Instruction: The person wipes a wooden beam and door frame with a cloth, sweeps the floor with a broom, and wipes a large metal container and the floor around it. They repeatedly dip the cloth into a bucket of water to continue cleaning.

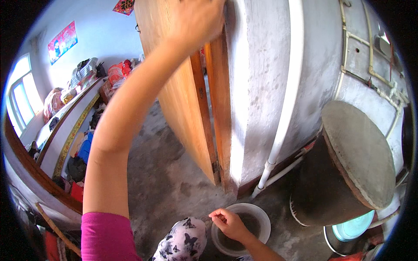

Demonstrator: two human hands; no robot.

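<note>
Left hand (pixel 198 19) could get pinched between open wooden door (pixel 187 117) and door frame (pixel 221 100) if door swings; butterfly-print knee (pixel 185 239) could knock white basin (pixel 265 222). Left arm (pixel 109 139) raised, hand overlapping upper door; fingers partly hidden, grip cannot tell. Right hand (pixel 228 222) over basin, loosely curled, hold unclear.

Floor (pixel 156 148): grey, mottled with darker patches. On it, as seen over my remote feed: one basin (pixel 265 221), white, round, upright; one vat (pixel 324 187), dark-sided, right of the basin, topped with a flat grey lid (pixel 361 150). Basin and vat stand apart.
</note>
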